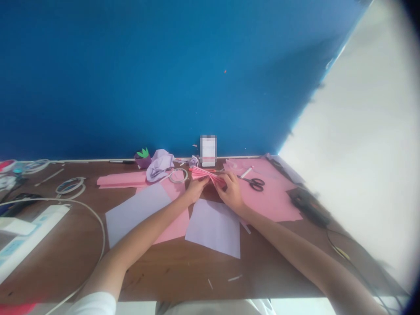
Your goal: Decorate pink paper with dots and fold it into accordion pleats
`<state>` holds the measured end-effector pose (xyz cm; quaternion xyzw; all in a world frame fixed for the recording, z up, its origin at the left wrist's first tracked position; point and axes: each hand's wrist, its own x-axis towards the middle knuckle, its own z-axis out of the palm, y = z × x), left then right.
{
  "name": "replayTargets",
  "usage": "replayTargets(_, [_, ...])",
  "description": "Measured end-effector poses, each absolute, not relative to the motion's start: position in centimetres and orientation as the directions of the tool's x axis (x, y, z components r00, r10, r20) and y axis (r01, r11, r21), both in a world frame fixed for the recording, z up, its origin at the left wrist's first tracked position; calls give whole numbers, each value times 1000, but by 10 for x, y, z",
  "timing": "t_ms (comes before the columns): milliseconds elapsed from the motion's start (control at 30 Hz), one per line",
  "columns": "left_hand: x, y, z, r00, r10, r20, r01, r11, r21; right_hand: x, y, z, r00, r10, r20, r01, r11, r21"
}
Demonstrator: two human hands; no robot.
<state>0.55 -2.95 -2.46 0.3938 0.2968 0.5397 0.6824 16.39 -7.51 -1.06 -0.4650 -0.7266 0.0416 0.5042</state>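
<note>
Both of my hands grip a pink accordion-folded paper (201,173), raised over the far middle of the table and fanning out at its sides. My left hand (196,190) pinches it from the near left. My right hand (232,191) has its fingers closed around the right part, hiding some of the folds. Just below the hands lies a lilac paper sheet (215,227). Black-handled scissors (256,184) rest on pink paper (272,201) to the right of my right hand, beside a white pen (247,172).
Crumpled lilac paper (160,165) and a tape roll (178,175) sit left of the hands. A blurred-out upright device (208,151) leans at the blue wall (164,78). A white power strip (36,236) and looping cable (102,227) occupy the left. A dark object (308,206) lies right.
</note>
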Motion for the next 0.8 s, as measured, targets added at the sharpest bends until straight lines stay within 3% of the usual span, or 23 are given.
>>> replayTargets(233, [9,-33,-14,313,932,182,-501,0,866,163,-76,-9,-110,734,670,608,583,-539])
replayTargets(500, [5,-29,-20,259,961,96,-491,46,870,161,-80,-10,-199,766,611,648,571,-504])
replayTargets(800, [5,-24,-25,351,934,60,-480,125,868,159,-84,-10,-249,775,581,662,574,-481])
